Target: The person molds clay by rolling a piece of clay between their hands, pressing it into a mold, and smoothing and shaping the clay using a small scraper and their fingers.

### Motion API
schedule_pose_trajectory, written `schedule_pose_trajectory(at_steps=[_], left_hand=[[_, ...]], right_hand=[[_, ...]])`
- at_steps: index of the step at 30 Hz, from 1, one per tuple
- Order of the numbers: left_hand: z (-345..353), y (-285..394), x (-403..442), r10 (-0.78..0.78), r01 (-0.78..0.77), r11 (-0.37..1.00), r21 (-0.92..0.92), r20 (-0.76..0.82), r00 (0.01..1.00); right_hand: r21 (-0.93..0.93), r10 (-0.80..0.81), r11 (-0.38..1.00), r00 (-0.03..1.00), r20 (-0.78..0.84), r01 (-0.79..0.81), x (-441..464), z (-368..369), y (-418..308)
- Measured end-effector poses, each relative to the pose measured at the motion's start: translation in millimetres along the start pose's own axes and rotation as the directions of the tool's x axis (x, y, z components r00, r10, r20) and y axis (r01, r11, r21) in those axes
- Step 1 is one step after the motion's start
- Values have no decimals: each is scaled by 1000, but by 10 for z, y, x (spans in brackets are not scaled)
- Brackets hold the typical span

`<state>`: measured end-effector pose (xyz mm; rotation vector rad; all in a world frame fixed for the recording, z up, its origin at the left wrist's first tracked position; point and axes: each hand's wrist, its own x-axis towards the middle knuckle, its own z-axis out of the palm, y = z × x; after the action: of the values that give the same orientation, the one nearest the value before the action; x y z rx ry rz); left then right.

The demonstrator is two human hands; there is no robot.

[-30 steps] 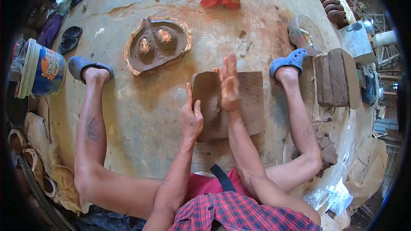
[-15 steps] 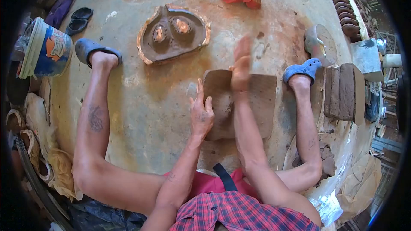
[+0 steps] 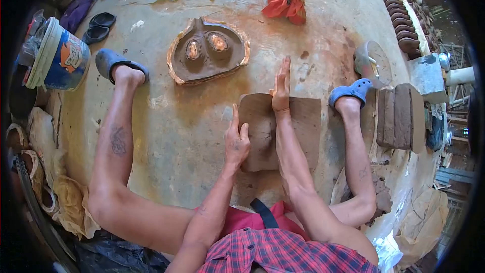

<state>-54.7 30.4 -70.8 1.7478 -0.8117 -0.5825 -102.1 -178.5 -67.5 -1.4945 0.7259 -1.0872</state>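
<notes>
Bucket bears cartoon face; left hand spread at clay slab, right hand flattened over it.

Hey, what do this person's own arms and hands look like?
The left hand and right hand are ungloved, with no watch visible. Faint dark, tattoo-like marks show on the left hand and left forearm. Neither it nor the right forearm is sleeved; the plaid shirt is red and blue.
</notes>
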Motion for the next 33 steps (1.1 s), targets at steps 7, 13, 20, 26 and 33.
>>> schedule_pose_trajectory(at_steps=[7, 13, 20, 26, 33], left_hand=[[-12, -11, -56, -83, 82, 996, 15, 40, 996], [57, -116, -25, 16, -16, 1000, -5, 3, 1000], [46, -76, -94, 14, -14, 1000, -4, -8, 1000], [40, 11, 89, -40, 40, 999, -13, 26, 999], [-65, -206, -154, -42, 50, 995, -82, 96, 994]], right_hand=[[151, -209, 965, 977, -33, 212, -403, 15, -396], [121, -53, 991, 999, 4, 52, -887, -34, -193], [-394, -226, 886, 969, 97, 246, -1355, -115, -338], [-649, -385, 640, 902, 193, 412, -1631, -120, -11], [-866, -378, 396, 914, 148, 304, -1891, 51, -225]])
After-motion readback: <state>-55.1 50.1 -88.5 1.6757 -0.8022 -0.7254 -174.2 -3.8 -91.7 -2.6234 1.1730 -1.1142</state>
